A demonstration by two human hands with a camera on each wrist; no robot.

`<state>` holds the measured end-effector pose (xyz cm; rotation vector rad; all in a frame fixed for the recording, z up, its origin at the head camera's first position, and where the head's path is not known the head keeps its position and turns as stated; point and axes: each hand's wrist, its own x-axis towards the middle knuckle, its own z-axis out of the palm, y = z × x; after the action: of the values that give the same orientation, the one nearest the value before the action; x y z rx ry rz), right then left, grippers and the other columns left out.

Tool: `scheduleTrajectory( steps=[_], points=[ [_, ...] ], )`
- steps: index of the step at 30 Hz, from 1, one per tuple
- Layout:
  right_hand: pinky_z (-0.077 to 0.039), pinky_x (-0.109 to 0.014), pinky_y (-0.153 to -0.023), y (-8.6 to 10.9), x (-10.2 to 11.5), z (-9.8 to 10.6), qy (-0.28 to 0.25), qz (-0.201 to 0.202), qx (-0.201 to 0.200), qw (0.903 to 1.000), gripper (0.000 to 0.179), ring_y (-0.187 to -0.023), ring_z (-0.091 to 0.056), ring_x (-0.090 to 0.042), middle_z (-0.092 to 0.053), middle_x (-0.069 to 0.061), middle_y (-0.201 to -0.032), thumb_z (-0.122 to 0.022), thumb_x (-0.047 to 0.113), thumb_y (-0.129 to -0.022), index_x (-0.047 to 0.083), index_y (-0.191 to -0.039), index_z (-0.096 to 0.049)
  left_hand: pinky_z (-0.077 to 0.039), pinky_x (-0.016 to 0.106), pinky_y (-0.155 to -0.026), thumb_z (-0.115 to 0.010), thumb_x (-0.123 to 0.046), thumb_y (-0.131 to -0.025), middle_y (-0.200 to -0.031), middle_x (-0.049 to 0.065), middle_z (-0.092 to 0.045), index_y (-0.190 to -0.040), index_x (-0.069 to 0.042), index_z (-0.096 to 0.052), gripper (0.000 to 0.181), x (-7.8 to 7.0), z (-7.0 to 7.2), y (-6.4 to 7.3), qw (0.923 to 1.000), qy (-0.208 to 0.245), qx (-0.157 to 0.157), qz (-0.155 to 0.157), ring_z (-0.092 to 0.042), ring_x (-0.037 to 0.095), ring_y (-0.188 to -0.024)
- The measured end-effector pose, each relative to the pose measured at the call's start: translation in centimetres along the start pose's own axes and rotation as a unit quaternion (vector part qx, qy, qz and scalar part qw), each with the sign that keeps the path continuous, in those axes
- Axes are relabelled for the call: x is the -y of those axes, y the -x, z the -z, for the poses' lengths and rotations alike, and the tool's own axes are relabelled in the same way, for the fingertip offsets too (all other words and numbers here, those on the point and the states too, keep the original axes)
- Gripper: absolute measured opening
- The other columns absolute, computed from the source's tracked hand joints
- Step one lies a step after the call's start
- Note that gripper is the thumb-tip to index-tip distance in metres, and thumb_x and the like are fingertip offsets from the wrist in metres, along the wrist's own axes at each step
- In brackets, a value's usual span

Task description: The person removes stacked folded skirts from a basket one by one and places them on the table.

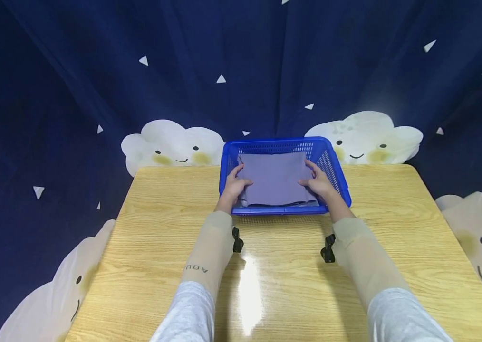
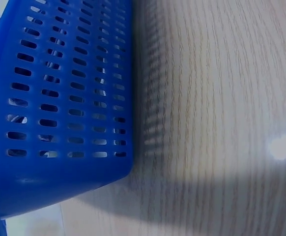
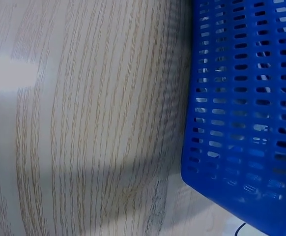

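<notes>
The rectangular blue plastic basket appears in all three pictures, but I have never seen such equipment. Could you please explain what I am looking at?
There is no robot: a person works with bare hands. The wide picture looks forward and down from the person's head. The two others come from the left and right wrists and show only basket and table, no hands. A small black device at each wrist is probably its camera.

On the light wood-grained table stands the slotted basket. Inside lies a flat purple-grey cloth. The left hand and right hand touch its opposite sides; whether they grip it, I cannot tell.
</notes>
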<state>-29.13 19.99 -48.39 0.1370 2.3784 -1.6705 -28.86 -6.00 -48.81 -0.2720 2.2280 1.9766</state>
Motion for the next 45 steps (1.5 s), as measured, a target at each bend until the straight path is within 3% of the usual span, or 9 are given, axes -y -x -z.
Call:
scheduleTrajectory(
  steps=[9,18,27,45],
  points=[
    [-0.011,-0.044,-0.111,0.3,0.5,0.3,-0.015,0.006,-0.002,0.9999,0.078,-0.138,-0.003,-0.033,-0.005,-0.009,-0.153,-0.059,-0.001,-0.084,0.017,-0.147,-0.018,-0.034,0.039,-0.102,-0.061,0.006,-0.075,-0.146,0.011,-0.028,-0.138,-0.015,-0.041,0.069,-0.3,0.0,0.1,0.9995,0.031,0.001,-0.005,-0.033,0.028,-0.128],
    [-0.009,-0.042,-0.111,0.9,0.9,0.8,-0.021,0.030,-0.007,0.9993,0.077,-0.138,-0.001,-0.030,-0.004,-0.006,-0.153,-0.058,-0.002,-0.084,0.016,-0.147,-0.017,-0.031,0.040,-0.104,-0.062,0.006,-0.075,-0.148,0.010,-0.026,-0.137,-0.017,-0.043,0.068,-1.3,0.2,0.3,0.9994,0.032,-0.001,-0.012,-0.025,0.030,-0.133],
    [-0.009,-0.044,-0.111,1.3,1.4,1.1,-0.028,0.042,-0.003,0.9987,0.078,-0.138,0.000,-0.030,-0.003,-0.003,-0.154,-0.059,0.000,-0.085,0.019,-0.148,-0.016,-0.036,0.039,-0.100,-0.060,0.010,-0.073,-0.146,0.012,-0.028,-0.136,-0.016,-0.043,0.070,-2.0,0.6,0.6,0.9972,0.075,0.006,-0.007,-0.031,0.025,-0.129],
    [-0.009,-0.044,-0.111,1.8,1.8,1.2,-0.032,0.065,-0.004,0.9973,0.077,-0.138,-0.001,-0.031,-0.006,-0.004,-0.153,-0.060,0.000,-0.083,0.017,-0.147,-0.020,-0.043,0.035,-0.088,-0.060,0.011,-0.072,-0.142,0.012,-0.033,-0.135,-0.012,-0.043,0.070,-2.5,1.3,1.3,0.9953,0.091,0.007,-0.031,-0.043,0.024,-0.112]
  ],
)
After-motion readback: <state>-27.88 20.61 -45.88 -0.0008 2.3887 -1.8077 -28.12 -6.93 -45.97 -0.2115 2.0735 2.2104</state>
